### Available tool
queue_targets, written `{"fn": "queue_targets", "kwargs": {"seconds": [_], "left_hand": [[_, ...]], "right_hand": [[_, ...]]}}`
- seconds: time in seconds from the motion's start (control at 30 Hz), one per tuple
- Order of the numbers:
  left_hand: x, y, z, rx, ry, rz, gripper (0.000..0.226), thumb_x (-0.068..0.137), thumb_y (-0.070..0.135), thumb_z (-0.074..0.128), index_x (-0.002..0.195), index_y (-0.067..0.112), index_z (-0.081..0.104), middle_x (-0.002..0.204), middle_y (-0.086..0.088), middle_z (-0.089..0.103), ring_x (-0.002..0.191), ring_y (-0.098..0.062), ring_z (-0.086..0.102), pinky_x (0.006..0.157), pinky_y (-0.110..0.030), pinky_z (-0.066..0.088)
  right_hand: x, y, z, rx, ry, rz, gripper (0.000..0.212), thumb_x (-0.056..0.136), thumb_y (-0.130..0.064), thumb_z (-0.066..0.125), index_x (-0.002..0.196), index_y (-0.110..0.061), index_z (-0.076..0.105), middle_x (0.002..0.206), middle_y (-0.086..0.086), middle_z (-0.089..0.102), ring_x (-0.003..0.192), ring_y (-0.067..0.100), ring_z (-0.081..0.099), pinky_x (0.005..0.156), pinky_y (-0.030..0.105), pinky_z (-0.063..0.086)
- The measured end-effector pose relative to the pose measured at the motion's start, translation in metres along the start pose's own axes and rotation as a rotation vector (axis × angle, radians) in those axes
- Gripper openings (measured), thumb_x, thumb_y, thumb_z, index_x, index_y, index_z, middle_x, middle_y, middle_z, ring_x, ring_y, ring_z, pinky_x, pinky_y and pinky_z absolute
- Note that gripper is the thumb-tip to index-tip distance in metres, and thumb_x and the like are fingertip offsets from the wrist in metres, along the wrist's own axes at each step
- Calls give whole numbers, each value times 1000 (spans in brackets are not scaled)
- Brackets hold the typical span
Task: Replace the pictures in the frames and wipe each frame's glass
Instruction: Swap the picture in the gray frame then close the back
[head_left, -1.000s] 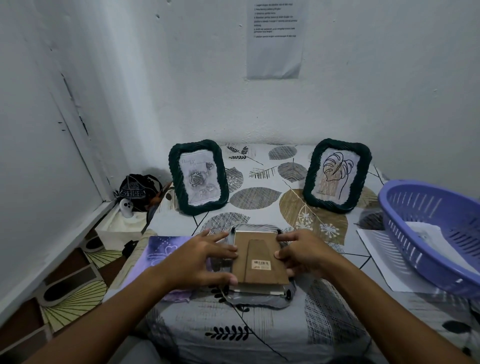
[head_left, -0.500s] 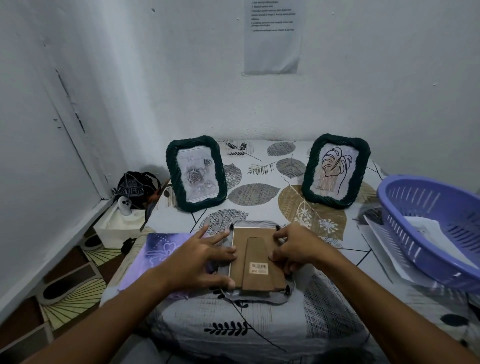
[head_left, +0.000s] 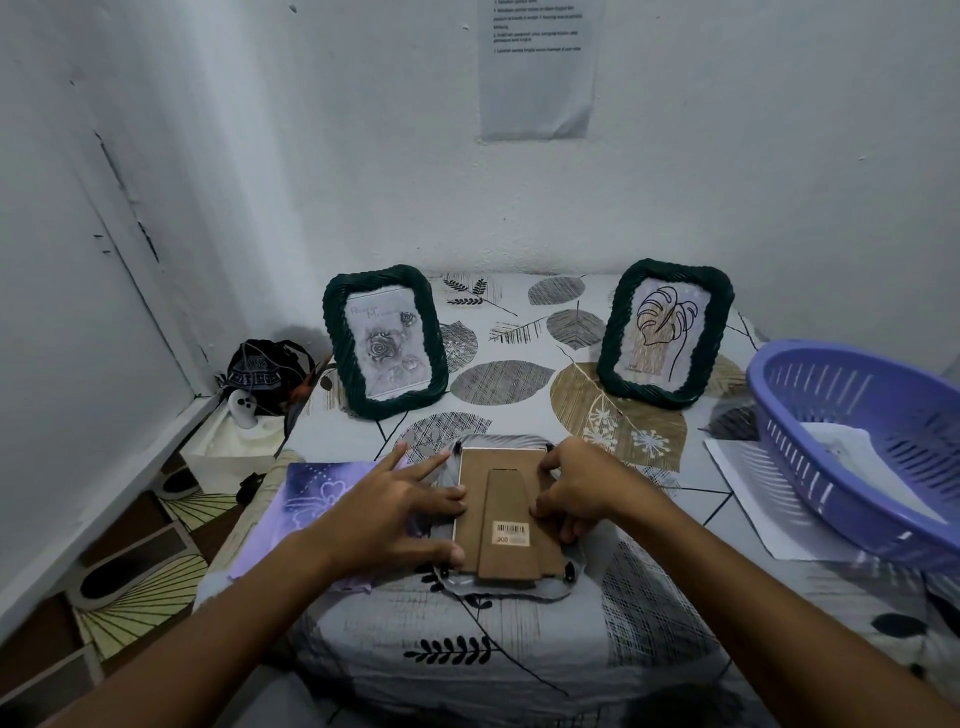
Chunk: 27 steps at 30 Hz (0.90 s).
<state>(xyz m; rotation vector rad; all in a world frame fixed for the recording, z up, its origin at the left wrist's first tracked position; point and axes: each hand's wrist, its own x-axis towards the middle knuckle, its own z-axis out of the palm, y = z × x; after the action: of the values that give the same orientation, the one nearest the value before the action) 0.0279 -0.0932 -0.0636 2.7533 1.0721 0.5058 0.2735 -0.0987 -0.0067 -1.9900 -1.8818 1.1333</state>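
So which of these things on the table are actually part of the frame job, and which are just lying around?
Part of the job:
- face-down frame, both hands on its brown backing
- left hand, right hand
- rose frame
- leaf frame
- purple picture

Just lying about:
- purple basket
- wall notice
- dark bag

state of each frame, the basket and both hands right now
Rose frame: upright, picture in.
Leaf frame: upright, picture in.
Third frame: face down, brown backing up.
Basket: tilted, paper inside.
Left hand: pressing third frame's left edge.
Right hand: fingers on its right edge.
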Motion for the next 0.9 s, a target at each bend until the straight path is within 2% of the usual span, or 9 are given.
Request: {"fn": "queue_targets", "kwargs": {"seconds": [0.4,0.47,0.53,0.6,0.67,0.77,0.83,0.9], "left_hand": [[0,-2,1,27,-12,-33,73,79,81,37,117,26,67,134,13,54,141,-6,23,118,-42,3],[0,1,0,19,-14,-58,73,78,81,37,116,27,68,132,13,57,140,-10,31,117,-42,19],[2,8,0,-14,55,-84,65,80,76,44,112,26,71,125,9,63,126,-10,46,103,-38,41],[4,17,0,-116,163,-164,58,80,67,52,113,22,70,119,5,67,111,-5,53,92,-30,47],[8,26,-1,-257,286,-279,56,78,61,56,117,22,68,114,4,68,102,-3,59,84,-23,50],[15,34,-1,-462,348,-465,43,88,45,58,124,22,62,114,6,65,101,-4,60,78,-13,47],[19,33,2,-612,355,-565,33,94,37,57,124,24,60,115,5,65,104,-7,60,83,-17,47],[20,30,4,-795,392,-640,37,87,48,59,117,27,63,101,-3,68,96,-17,63,88,-28,49]], "right_hand": [[-1,1,2,-29,43,-16,44,80,-11,73,120,-1,57,79,16,72,65,25,70,67,40,61],[-2,2,2,-47,53,-27,45,78,-14,75,118,-2,59,81,15,72,72,29,71,69,42,60],[-3,4,2,-50,98,-47,42,77,-17,76,115,-3,63,89,13,70,80,29,70,71,43,60],[-2,8,0,14,196,-79,36,80,-17,72,113,-5,64,101,11,66,83,23,65,70,37,56],[-1,15,-2,156,284,-99,33,85,-16,67,116,-7,63,97,5,63,71,13,56,62,29,49],[-2,29,-6,314,316,-44,28,88,-13,62,113,0,64,96,15,66,67,19,56,61,37,51],[-6,36,-5,417,265,-3,21,90,-8,59,105,5,64,85,22,62,64,25,54,59,39,50],[-8,39,-3,527,213,18,18,91,-5,57,104,7,63,75,18,54,58,23,51,53,33,45]]}}
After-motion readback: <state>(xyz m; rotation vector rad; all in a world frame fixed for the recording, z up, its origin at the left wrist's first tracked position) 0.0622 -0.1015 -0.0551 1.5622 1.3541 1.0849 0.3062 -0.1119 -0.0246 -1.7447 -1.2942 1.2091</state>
